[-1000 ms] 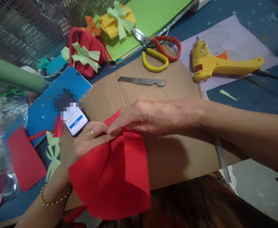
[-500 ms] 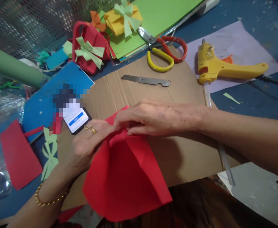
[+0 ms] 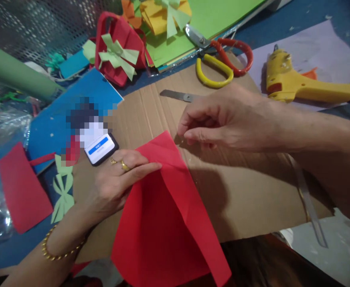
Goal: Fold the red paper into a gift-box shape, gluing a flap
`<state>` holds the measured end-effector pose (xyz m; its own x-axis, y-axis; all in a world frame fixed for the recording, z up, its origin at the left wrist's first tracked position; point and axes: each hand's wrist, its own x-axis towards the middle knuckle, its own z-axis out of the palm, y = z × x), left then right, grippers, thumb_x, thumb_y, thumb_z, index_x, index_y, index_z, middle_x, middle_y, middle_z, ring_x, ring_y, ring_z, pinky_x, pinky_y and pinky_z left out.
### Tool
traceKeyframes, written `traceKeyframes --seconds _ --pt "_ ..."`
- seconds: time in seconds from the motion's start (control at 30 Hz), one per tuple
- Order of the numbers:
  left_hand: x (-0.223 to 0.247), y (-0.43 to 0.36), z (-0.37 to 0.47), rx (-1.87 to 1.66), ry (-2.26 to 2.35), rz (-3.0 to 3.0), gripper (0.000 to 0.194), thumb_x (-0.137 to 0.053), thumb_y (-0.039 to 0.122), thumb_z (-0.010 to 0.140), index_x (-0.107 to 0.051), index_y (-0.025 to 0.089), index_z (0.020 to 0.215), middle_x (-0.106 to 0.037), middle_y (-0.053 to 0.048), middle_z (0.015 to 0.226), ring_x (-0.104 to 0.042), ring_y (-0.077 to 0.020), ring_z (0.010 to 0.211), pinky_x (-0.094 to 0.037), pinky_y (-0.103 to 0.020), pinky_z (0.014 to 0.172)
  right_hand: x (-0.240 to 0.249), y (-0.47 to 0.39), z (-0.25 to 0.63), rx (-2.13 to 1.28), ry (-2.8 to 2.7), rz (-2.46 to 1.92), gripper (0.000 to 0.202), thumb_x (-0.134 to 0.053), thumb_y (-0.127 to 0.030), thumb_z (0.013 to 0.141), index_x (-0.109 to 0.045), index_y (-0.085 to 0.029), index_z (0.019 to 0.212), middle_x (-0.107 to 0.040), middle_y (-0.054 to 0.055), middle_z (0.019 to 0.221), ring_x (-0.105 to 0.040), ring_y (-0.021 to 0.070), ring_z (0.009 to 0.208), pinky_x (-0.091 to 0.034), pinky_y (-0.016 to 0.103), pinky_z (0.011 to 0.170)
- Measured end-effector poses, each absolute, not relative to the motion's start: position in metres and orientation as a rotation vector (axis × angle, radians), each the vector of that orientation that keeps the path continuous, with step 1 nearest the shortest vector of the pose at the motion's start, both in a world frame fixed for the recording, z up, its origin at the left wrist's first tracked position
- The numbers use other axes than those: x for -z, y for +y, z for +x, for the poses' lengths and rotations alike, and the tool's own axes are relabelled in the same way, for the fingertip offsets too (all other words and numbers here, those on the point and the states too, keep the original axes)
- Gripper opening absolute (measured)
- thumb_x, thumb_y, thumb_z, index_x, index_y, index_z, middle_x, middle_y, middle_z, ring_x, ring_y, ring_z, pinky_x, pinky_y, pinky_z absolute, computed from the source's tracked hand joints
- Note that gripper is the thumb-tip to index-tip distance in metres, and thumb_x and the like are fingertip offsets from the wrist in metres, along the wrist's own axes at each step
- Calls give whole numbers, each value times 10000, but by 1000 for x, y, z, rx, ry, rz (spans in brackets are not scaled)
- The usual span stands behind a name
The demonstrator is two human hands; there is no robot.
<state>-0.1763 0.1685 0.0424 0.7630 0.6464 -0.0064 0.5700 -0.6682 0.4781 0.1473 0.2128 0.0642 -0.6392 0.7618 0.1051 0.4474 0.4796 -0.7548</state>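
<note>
A folded red paper piece point(image 3: 163, 223) lies over the front edge of the brown cardboard point(image 3: 240, 195). Its upper left part is pinched by my left hand point(image 3: 117, 179), thumb on top. Up and to the right of the paper, my right hand point(image 3: 216, 123) hovers above the cardboard, fingers curled and apart from the thumb, holding nothing visible. Partly hidden behind it is a metal blade point(image 3: 177, 95). Scissors point(image 3: 213, 71) with one red and one yellow handle rest beyond the blade.
A yellow glue gun point(image 3: 291, 79) lies at the right on pale purple paper point(image 3: 315, 44). Left of the cardboard are a phone point(image 3: 101, 149), pale green bows point(image 3: 63, 195) and a red piece point(image 3: 23, 187). A red paper basket point(image 3: 119, 52) stands behind.
My right hand has let go of the red paper and moved up and right, now covering part of the blade. My left hand still pinches the paper. The view has shifted slightly.
</note>
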Motion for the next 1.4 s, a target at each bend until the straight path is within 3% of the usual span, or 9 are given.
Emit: traceKeyframes --seconds 0.1,0.2,0.37,0.7,0.9,1.2,1.4 --pt "-46 166 -170 -295 885 2588 339 -486 283 1083 -667 346 1362 -761 -14 1060 -704 -231 1023 -555 -384 928 -55 213 147 -1110 -2302 -940 205 -617 -216 996 -754 -190 846 -674 -64 623 -596 65 590 -478 239 648" --pt "-44 158 -162 -354 859 2753 329 -498 218 1090 -669 318 1352 -767 -27 1078 -710 -208 1027 -541 -359 917 -51 213 147 -1257 -2231 -961 165 -650 -269 988 -758 -185 895 -682 -45 648 -627 83 611 -512 228 661" --pt "-34 151 -154 -733 879 2805 256 -489 281 1120 -714 291 1242 -765 -20 1010 -710 -186 947 -519 -334 841 -57 214 147 -1420 -2189 -1078 203 -662 -363 978 -759 -196 917 -724 8 710 -658 122 646 -513 238 606" --pt "-36 153 -160 -512 866 2779 337 -386 259 1146 -697 278 1275 -758 -44 1106 -685 -203 1065 -484 -360 928 -62 213 146 -1434 -2255 -1155 231 -639 -387 984 -738 -180 957 -749 53 831 -680 148 716 -535 270 637" --pt "-38 153 -159 -617 797 2771 304 -445 190 1116 -666 245 1318 -754 -56 1114 -691 -212 1043 -504 -369 926 -63 214 146 -1373 -2305 -1131 268 -616 -429 987 -730 -188 967 -755 42 827 -674 142 712 -507 268 638" --pt "-46 152 -154 -634 798 2719 341 -501 164 1078 -669 220 1369 -770 -90 1134 -714 -229 1047 -547 -398 957 -83 198 141 -1382 -2536 -922 179 -594 -270 999 -740 -185 939 -721 6 809 -582 113 678 -420 253 626" --pt "-55 162 -148 -647 762 2623 304 -481 257 1099 -768 197 1182 -780 -82 1003 -727 -211 936 -574 -353 888 -71 194 131 -1162 -2552 -825 221 -555 -248 1014 -739 -174 917 -735 28 840 -587 124 712 -422 268 678"
